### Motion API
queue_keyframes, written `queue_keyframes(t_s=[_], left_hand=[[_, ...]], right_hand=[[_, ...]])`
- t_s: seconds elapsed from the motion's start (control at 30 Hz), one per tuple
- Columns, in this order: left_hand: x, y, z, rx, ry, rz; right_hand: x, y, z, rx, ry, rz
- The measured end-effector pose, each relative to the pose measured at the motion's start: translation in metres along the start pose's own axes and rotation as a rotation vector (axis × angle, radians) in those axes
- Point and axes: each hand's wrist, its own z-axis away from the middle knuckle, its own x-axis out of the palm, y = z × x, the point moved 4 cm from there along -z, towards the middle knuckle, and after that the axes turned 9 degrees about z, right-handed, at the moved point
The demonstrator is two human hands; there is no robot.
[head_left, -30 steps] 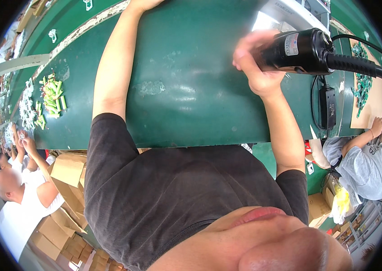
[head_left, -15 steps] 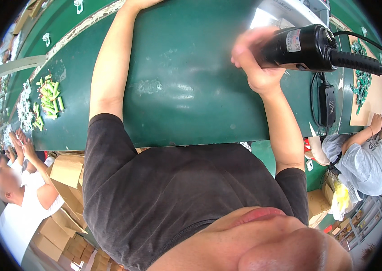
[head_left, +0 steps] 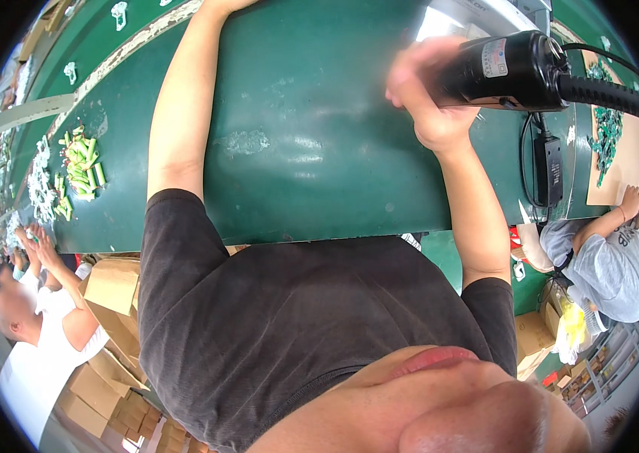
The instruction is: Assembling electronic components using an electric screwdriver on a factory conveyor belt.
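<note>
My right hand [head_left: 431,98] is wrapped round a thick black corded power tool [head_left: 497,72] above the right side of the green table [head_left: 319,174]. Its fingers are blurred, and the tool's working end is hidden. A ribbed cable sleeve leaves the tool's back end toward the right. Over at the top edge, my left hand [head_left: 230,4] is mostly cut off, with the forearm stretched out over the table. Its fingers are out of the picture, so whether they hold anything does not show.
Short light-green tube pieces [head_left: 85,166] and whitish parts [head_left: 41,181] lie on the left. A black power adapter [head_left: 549,170] is on the right, near a board [head_left: 608,162] with dark green parts. A white box [head_left: 470,19] stands at the back. Co-workers sit on both sides.
The right hand and the tool have hardly shifted; the view has moved slightly. On the left, a co-worker's hands have moved a little, with something small and green in them.
</note>
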Motion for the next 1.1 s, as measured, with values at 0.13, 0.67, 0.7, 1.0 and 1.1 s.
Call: queue_keyframes(t_s=[0.13,0.67,0.7,1.0,1.1], left_hand=[[-0.0018,0.0007,-0.0003,-0.018,0.013,0.005],[-0.0032,-0.0006,-0.0010,-0.032,0.023,-0.040],[-0.0022,0.0003,-0.0005,-0.029,0.029,-0.069],[-0.0067,-0.0055,0.0017,-0.024,0.056,0.060],[-0.0019,-0.0002,0.0011,0.018,0.036,-0.045]], right_hand=[[0.0001,-0.0021,-0.0019,-0.015,-0.037,0.050],[-0.0039,-0.0021,-0.0039,-0.038,-0.058,0.158],[-0.0039,-0.0026,-0.0033,-0.034,-0.056,0.157],[-0.0047,0.0029,-0.0020,0.003,-0.014,-0.005],[-0.0067,0.0033,-0.0003,-0.003,-0.037,0.013]])
